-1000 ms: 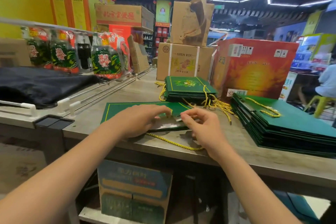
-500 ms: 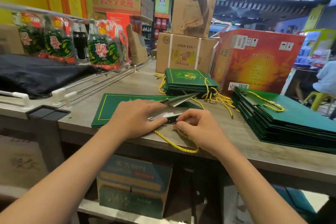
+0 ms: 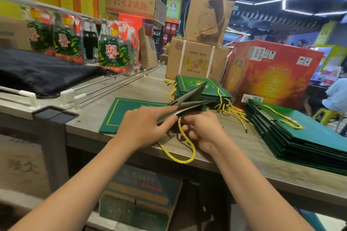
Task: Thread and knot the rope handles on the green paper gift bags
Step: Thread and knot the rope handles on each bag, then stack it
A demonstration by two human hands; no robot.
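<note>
- At the near edge of a grey bench (image 3: pixel 142 88), a flat green gift bag (image 3: pixel 129 112) is lying with its mouth facing the person.
- A left hand (image 3: pixel 145 127) is resting on the bag, its straight fingers (image 3: pixel 167 111) lifting the top flap open.
- A right hand (image 3: pixel 204 131) is curling round a yellow rope handle (image 3: pixel 185 148) just beside the bag's mouth; its loop is drooping over the bench edge.
- Both forearms are reaching forward from below, wrists nearly level, hands almost touching.
- Judging by looks, the paper is light and stiff yet easily creased, so it is best held near the reinforced mouth; the rope seems soft and limp, best pinched close to its end.
- Further back, a stack of roped bags (image 3: pixel 202 88) is sitting; to the right, a taller bag pile (image 3: pixel 309 137) is waiting.
</note>
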